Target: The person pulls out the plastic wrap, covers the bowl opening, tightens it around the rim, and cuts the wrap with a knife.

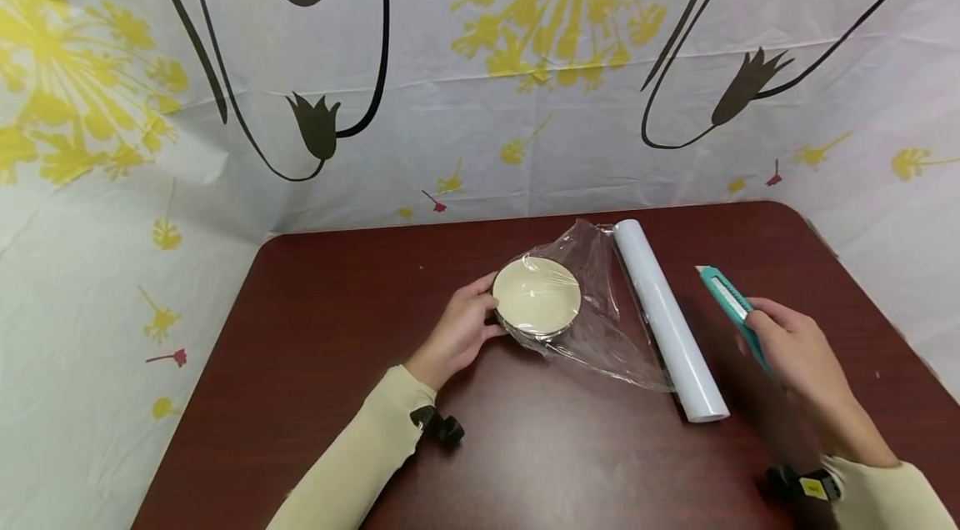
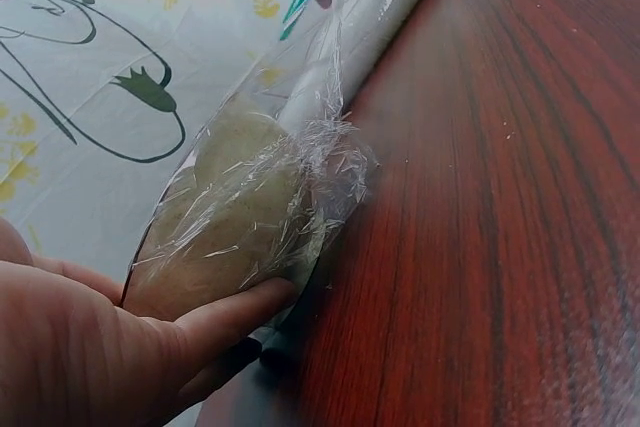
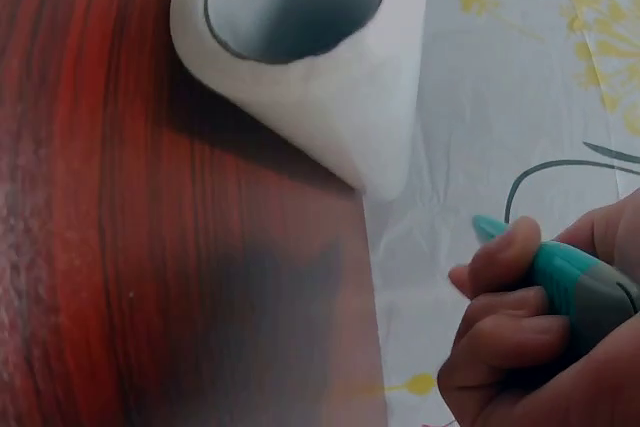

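Observation:
My left hand (image 1: 462,328) holds a round cream bowl (image 1: 537,295) by its left side, thumb at the rim. Clear plastic wrap (image 2: 230,217) lies over the bowl's mouth and bunches along its side. From the bowl the film (image 1: 600,330) stretches right to a white roll (image 1: 670,322), which lies slantwise on the table. To the right of that roll, my right hand (image 1: 798,355) grips a teal utility knife (image 1: 727,301), its tip pointing up and left. In the right wrist view, fingers (image 3: 510,337) curl round the knife's handle (image 3: 585,282).
A dark red wooden table (image 1: 337,330) carries everything. Behind and at the sides hangs a white sheet (image 1: 420,97) with yellow flowers and dark stems. The roll's open near end (image 3: 300,7) faces the right wrist camera.

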Motion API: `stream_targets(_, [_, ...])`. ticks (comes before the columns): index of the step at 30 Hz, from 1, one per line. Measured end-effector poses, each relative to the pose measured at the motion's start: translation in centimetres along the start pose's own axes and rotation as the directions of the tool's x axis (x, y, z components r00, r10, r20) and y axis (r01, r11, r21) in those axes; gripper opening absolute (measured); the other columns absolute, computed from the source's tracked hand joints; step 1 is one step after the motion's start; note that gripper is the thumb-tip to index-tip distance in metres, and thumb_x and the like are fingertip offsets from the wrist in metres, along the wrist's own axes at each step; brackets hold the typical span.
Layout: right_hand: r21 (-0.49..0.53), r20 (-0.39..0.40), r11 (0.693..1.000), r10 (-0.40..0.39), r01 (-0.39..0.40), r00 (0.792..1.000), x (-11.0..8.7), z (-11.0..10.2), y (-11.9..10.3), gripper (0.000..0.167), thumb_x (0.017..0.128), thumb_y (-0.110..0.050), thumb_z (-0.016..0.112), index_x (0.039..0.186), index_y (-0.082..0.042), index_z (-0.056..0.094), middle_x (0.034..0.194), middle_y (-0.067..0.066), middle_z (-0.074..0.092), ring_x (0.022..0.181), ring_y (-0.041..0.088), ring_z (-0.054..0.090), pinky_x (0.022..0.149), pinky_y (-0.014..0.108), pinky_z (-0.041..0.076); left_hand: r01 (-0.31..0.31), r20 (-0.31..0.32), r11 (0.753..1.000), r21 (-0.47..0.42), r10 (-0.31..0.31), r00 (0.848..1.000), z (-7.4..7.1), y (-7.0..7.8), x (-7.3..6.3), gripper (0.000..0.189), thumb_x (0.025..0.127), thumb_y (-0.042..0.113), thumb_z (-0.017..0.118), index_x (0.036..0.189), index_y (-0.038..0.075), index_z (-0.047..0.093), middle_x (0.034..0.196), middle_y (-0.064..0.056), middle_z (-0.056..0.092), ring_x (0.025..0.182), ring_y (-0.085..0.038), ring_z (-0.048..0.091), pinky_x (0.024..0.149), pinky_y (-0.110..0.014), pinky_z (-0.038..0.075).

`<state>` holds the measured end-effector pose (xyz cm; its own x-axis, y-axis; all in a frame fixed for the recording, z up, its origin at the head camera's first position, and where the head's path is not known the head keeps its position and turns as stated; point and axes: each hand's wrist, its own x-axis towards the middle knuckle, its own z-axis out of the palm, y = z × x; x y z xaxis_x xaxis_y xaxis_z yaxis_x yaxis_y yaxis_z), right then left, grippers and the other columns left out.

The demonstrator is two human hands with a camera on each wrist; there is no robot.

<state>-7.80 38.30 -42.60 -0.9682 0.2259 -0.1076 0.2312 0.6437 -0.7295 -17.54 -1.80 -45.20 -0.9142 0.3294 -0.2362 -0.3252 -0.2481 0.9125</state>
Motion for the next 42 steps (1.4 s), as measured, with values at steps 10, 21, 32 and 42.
stream_targets(10, [-0.06, 0.006, 0.998, -0.001, 0.002, 1.0, 0.6, -0.3, 0.1, 0.059, 0.113, -0.021, 0.026, 0.161, 0.009, 0.043, 0.118, 0.03, 0.054, 0.08, 0.031, 0.045, 0.057, 0.039, 0.036, 0.01, -0.008, 1.0, -0.002, -0.01, 1.0, 0.0, 0.0, 0.1, 0.063, 0.108, -0.007, 0.037, 0.17, -0.004, 0.031, 0.174, -0.027, 0.032, 0.155, -0.041, 0.04, 0.119, -0.068, 0.043])
stream_targets(21, [-0.142, 0.022, 0.99, -0.01, 0.013, 1.0, 3.0, -1.1, 1.8, 0.059, 0.114, -0.023, 0.041, 0.158, 0.016, 0.042, 0.123, 0.038, 0.059, 0.094, 0.037, 0.056, 0.068, 0.037, 0.045, 0.006, -0.007, 1.0, 0.008, -0.006, 1.0, -0.2, -0.2, 0.1, 0.063, 0.108, -0.007, 0.037, 0.17, -0.004, 0.033, 0.174, -0.025, 0.034, 0.153, -0.04, 0.043, 0.117, -0.066, 0.045])
stream_targets(32, [-0.137, 0.033, 0.99, 0.025, -0.02, 0.999, 4.6, -2.2, 3.7, 0.06, 0.115, -0.026, 0.044, 0.156, 0.018, 0.041, 0.128, 0.04, 0.053, 0.105, 0.048, 0.052, 0.072, 0.037, 0.045, 0.003, -0.004, 1.0, 0.002, -0.003, 1.0, -0.2, -0.2, 0.1, 0.063, 0.108, -0.007, 0.037, 0.17, -0.004, 0.033, 0.173, -0.026, 0.035, 0.152, -0.04, 0.044, 0.117, -0.066, 0.046])
stream_targets(42, [-0.199, 0.014, 0.98, -0.009, 0.012, 1.0, 5.8, -2.8, 5.2, 0.058, 0.113, -0.021, 0.048, 0.153, 0.021, 0.043, 0.131, 0.046, 0.052, 0.103, 0.05, 0.053, 0.071, 0.038, 0.045, 0.001, -0.008, 1.0, 0.005, -0.001, 1.0, -0.4, -0.3, 0.2, 0.063, 0.107, -0.007, 0.039, 0.169, -0.004, 0.034, 0.173, -0.026, 0.036, 0.151, -0.04, 0.046, 0.115, -0.064, 0.048])
